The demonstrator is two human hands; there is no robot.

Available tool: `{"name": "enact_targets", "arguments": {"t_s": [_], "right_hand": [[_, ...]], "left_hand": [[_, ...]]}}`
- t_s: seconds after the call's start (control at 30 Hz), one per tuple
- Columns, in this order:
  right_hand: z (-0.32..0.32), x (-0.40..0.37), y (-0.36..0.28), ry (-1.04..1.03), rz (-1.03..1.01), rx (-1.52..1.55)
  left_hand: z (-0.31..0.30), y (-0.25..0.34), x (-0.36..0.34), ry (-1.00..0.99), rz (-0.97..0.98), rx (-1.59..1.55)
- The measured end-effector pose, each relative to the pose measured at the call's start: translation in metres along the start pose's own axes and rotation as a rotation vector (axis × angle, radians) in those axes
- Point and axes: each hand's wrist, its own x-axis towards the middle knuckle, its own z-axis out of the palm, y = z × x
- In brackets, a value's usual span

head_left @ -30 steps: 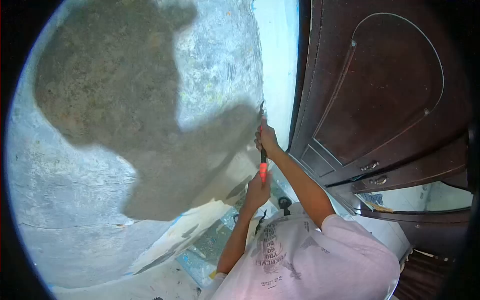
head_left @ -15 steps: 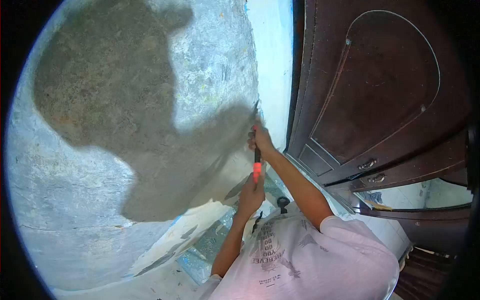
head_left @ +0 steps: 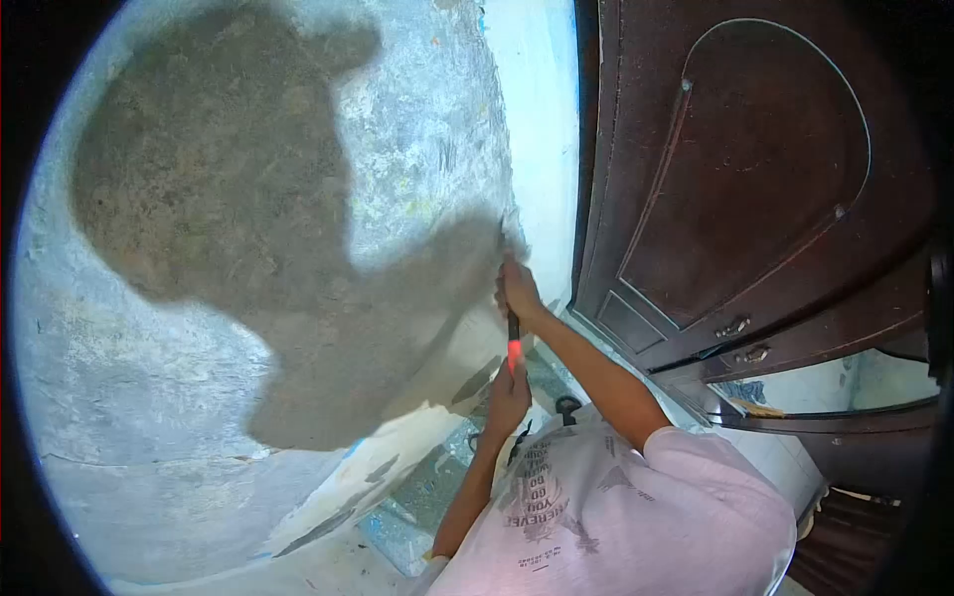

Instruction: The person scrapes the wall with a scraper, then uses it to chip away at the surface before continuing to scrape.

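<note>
A long-handled scraper with a black and red handle is held in both of my hands against the wall. My right hand wraps round the upper handle, close below the blade end. Lower down, my left hand is closed on the red end of the handle. The thin blade end lies at the ragged edge where the rough grey wall meets a smooth white strip; shadow and my right hand partly hide it.
A dark brown wooden cabinet with metal handles stands close on the right. A paint-flecked bluish surface lies below, left of my shirt. My shadow covers much of the wall.
Both hands and the scraper have shifted slightly down along the wall edge. My right hand now covers more of the upper handle. The grip stays two-handed.
</note>
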Motion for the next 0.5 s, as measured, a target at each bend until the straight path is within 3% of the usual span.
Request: {"name": "enact_targets", "arguments": {"t_s": [0.03, 0.07, 0.17, 0.2, 0.27, 0.37, 0.5], "right_hand": [[-0.005, 0.007, -0.001, 0.002, 0.003, -0.001], [-0.010, 0.014, -0.001, -0.033, -0.015, 0.054], [-0.007, 0.014, -0.002, -0.037, 0.038, 0.112], [-0.002, 0.010, 0.005, -0.001, -0.001, 0.088], [0.002, 0.008, 0.022, -0.015, -0.073, 0.061], [-0.003, 0.013, 0.020, 0.020, -0.016, -0.037], [-0.018, 0.024, 0.010, -0.051, -0.019, 0.087]], "left_hand": [[0.002, -0.003, 0.005, 0.042, 0.087, 0.044], [-0.002, -0.008, 0.018, -0.058, -0.029, 0.152], [-0.010, 0.022, 0.011, -0.089, -0.180, 0.101], [-0.008, -0.026, 0.013, -0.059, -0.002, 0.124], [-0.005, -0.041, 0.002, -0.053, -0.012, 0.097], [0.000, -0.030, 0.006, -0.071, -0.079, 0.031], [0.004, -0.006, 0.016, -0.168, -0.186, -0.032]]}}
